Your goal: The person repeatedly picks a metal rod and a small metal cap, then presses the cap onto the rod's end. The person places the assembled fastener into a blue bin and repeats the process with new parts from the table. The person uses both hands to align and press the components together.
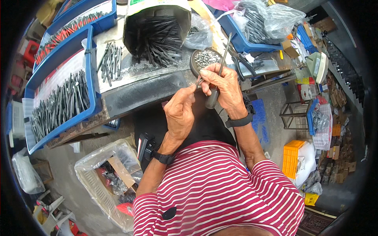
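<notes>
Above the table's near edge, my two hands meet fingertip to fingertip around a small, thin piece that is mostly hidden. My left hand [179, 114] is closed in a pinch at its near end. My right hand [225, 88] pinches the same spot with thumb and forefinger. Its other fingers hold a screwdriver [212, 98], dark handle downward and thin metal shaft slanting up past the knuckles. Just beyond my fingers sits a round dark dish [193, 65] heaped with small silvery metal parts [207, 58]. Black-handled pliers [239, 65] lie right of the dish.
A container [130, 35] on its side spills dark strips [157, 43]. Several similar pieces [110, 61] lie left of it. Blue trays [96, 90] of strips stand at left; another blue tray [240, 43] holds bagged pieces at right. A lined crate [84, 169] stands on the floor.
</notes>
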`<state>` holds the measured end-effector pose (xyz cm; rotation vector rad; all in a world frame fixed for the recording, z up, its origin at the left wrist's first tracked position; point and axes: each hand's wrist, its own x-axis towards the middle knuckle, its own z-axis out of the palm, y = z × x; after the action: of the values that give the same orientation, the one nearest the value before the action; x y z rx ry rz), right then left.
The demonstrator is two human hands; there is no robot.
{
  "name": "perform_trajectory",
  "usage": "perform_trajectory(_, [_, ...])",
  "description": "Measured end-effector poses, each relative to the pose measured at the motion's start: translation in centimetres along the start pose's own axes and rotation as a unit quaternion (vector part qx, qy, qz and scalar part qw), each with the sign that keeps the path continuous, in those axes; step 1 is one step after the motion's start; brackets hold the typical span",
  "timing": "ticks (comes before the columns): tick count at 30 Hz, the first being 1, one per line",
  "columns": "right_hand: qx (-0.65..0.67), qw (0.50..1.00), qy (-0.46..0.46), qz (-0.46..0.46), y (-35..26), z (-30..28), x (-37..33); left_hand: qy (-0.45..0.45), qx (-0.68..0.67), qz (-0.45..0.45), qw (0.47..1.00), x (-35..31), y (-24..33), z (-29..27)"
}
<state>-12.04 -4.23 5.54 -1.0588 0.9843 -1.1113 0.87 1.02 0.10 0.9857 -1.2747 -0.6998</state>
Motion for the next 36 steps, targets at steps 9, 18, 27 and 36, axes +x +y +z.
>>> perform_trajectory(9, [-0.015, 1.000, -0.004, -0.022, 0.11, 0.29, -0.10, 0.011, 0.074, 0.085, 0.994, 0.17, -0.16, 0.04])
perform_trajectory(18, [-0.040, 0.999, 0.006, -0.032, -0.11, 0.50, -0.42, 0.003, 0.102, 0.126, 0.987, 0.33, -0.10, -0.02])
perform_trajectory(27, [-0.038, 0.999, 0.005, -0.039, -0.05, 0.52, -0.55, 0.001, 0.113, 0.132, 0.985, 0.38, -0.10, -0.12])
perform_trajectory(36, [-0.035, 0.999, 0.012, -0.027, -0.06, 0.83, -0.52, 0.003, 0.129, 0.150, 0.980, 0.39, -0.34, -0.29])
